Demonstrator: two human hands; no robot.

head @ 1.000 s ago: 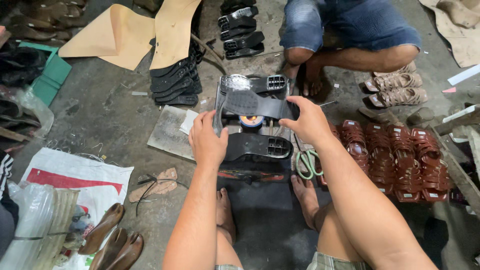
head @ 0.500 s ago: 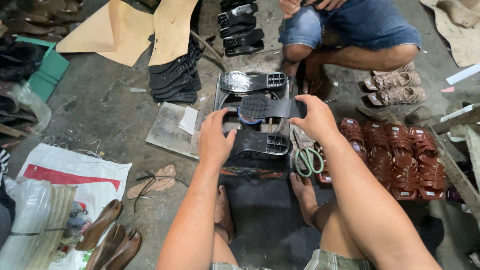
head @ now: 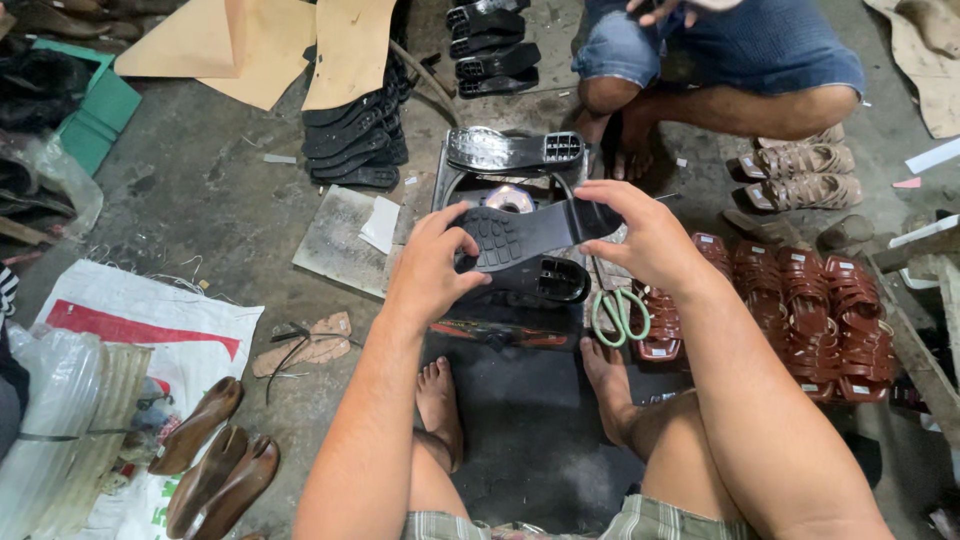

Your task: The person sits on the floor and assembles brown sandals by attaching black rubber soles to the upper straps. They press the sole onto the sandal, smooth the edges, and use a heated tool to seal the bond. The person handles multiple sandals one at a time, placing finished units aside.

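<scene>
from the head camera i looked straight down at a black shoe sole (head: pixel 525 232), moulded rubber or plastic, with a grid of square treads at its toe end and a smoother, narrower heel end. it lay roughly level, toe toward nine o'clock and heel toward three o'clock, lifted just above a second black sole (head: pixel 545 278) of the same kind. a third black sole (head: pixel 512 150) sat at twelve o'clock of it, beyond a small round shiny tin (head: pixel 509 198).

the left hand (head: pixel 432 268) was closed around the toe end, thumb on the treads and fingers curled beneath. the right hand (head: pixel 640 232) was closed on the heel end, thumb and fingertips pinching it, the palm arched over it.

at four o'clock of the held sole lay green-handled scissors (head: pixel 620 315), and further toward three o'clock stood rows of reddish-brown strappy sandals (head: pixel 810 310). at ten o'clock a stack of black soles (head: pixel 355 135) rested by tan sheets of board or leather (head: pixel 280 45). another person (head: pixel 720 60) in blue denim shorts sat at one o'clock. at eight o'clock lay a white printed sack (head: pixel 150 325) and brown wooden shoe forms (head: pixel 215 460). the floor (head: pixel 210 200) was grey, stained concrete, and my own bare feet rested at six o'clock.
</scene>
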